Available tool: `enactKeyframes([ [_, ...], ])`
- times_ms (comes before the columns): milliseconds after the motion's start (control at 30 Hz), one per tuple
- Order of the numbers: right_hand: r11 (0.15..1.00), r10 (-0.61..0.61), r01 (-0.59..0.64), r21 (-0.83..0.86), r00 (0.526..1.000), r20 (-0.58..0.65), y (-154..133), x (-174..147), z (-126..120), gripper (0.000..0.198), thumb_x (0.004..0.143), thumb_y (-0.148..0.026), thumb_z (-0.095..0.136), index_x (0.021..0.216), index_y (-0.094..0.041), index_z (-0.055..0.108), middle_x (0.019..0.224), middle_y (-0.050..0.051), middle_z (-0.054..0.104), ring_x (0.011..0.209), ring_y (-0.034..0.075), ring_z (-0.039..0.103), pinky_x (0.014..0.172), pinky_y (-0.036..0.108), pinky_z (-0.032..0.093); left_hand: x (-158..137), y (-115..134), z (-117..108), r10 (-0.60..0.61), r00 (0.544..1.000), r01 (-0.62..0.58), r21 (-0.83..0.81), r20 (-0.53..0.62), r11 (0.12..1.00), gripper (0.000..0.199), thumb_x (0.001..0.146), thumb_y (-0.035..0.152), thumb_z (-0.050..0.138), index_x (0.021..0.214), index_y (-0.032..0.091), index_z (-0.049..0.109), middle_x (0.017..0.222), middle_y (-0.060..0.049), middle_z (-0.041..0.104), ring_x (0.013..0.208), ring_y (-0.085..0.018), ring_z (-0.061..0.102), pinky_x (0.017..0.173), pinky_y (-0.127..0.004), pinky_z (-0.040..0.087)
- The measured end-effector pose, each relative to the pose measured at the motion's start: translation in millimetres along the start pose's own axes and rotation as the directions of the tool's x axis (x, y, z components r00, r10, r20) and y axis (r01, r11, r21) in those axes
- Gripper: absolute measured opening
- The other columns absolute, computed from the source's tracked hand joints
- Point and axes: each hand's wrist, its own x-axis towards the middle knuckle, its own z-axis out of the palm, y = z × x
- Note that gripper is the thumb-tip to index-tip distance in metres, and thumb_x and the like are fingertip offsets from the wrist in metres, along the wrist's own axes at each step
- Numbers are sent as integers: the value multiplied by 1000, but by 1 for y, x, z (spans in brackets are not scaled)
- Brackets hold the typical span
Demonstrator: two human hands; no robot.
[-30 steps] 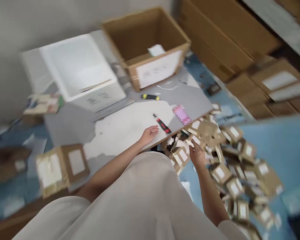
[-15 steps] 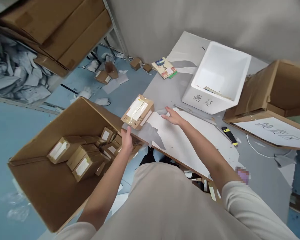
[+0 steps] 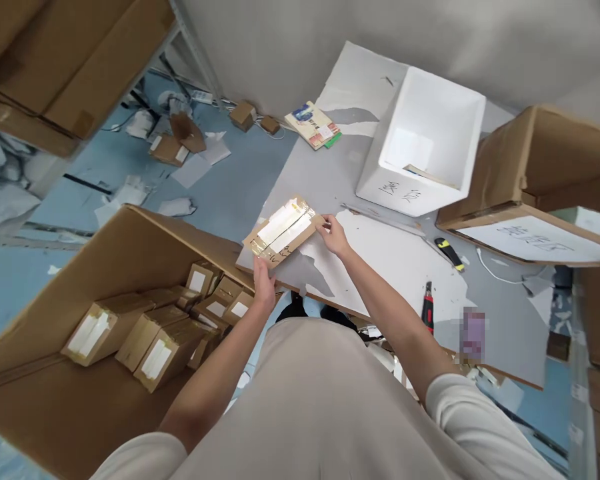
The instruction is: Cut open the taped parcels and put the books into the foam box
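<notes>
A small taped cardboard box [image 3: 283, 231] with white labels and black handwriting is between my hands, tilted above the left corner of the table [image 3: 300, 163]. My left hand [image 3: 265, 283] grips its near corner, with the thumb at the edge and the other fingers hidden. At its right end my right hand [image 3: 332, 235] pinches the corner between thumb and fingers. Just below and left of it stands a large open carton [image 3: 25, 400], in which several taped, labelled boxes [image 3: 157, 360] lie.
On the table are books [image 3: 313, 125], a white foam box [image 3: 387, 183], a carton with a written sign [image 3: 530, 243], a yellow-black utility knife [image 3: 449, 253] and a red-black utility knife [image 3: 428, 310]. Shelving with cartons [image 3: 75, 60] stands at left; papers and small boxes [image 3: 243, 115] lie on the floor.
My right hand, open and apart from the small box before, now holds its right end. The box has turned its labelled face more toward me. The view has shifted, showing the red-black knife.
</notes>
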Motion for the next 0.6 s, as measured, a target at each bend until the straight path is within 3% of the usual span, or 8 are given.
enactKeyframes([
  [67, 1000, -20, 22, 14, 994, -103, 4, -37, -31, 31, 77, -38, 61, 102, -20, 55, 116, 9, 62, 101, 22, 61, 85, 39, 52, -7, 9, 11, 35, 998, -37, 32, 56, 999, 71, 87, 71, 33, 149, 37, 21, 156, -1, 28, 143, -25, 29, 111, -44, 36],
  [167, 999, -8, 16, 31, 963, -270, 19, -102, -82, 36, 76, -45, 64, 100, -20, 53, 115, 10, 62, 100, 22, 62, 81, 38, 54, -21, 16, 47, 130, 969, -153, 94, 208, 984, 73, 85, 67, 47, 146, 31, 31, 152, -4, 37, 140, -24, 34, 113, -38, 33],
  [300, 994, 107, -87, 64, 864, -492, 54, -188, -135, 39, 76, -47, 65, 100, -20, 51, 113, 12, 63, 98, 23, 63, 83, 41, 55, -44, 3, 109, 185, 886, -271, 150, 424, 951, 73, 83, 61, 56, 143, 23, 38, 148, -9, 43, 137, -25, 39, 114, -38, 30],
  [433, 971, 234, -215, 104, 766, -599, 93, -244, -157, 42, 76, -49, 64, 102, -19, 51, 112, 14, 63, 97, 24, 65, 84, 44, 54, -59, -21, 151, 77, 801, -281, 259, 593, 924, 69, 85, 54, 56, 143, 20, 40, 144, -11, 47, 131, -25, 45, 111, -39, 34],
  [533, 960, 271, -256, 109, 765, -584, 118, -258, -162, 45, 74, -49, 65, 105, -20, 51, 116, 14, 62, 98, 24, 64, 86, 45, 54, -57, -36, 163, 4, 762, -283, 327, 648, 902, 73, 81, 50, 62, 144, 19, 39, 143, -12, 48, 129, -27, 47, 108, -40, 38],
  [600, 959, 270, -273, 79, 787, -554, 130, -257, -165, 47, 72, -48, 66, 107, -20, 51, 114, 13, 62, 98, 25, 63, 87, 46, 53, -52, -44, 165, -16, 761, -297, 371, 648, 880, 79, 75, 45, 69, 144, 22, 37, 144, -11, 46, 130, -27, 45, 106, -42, 39],
])
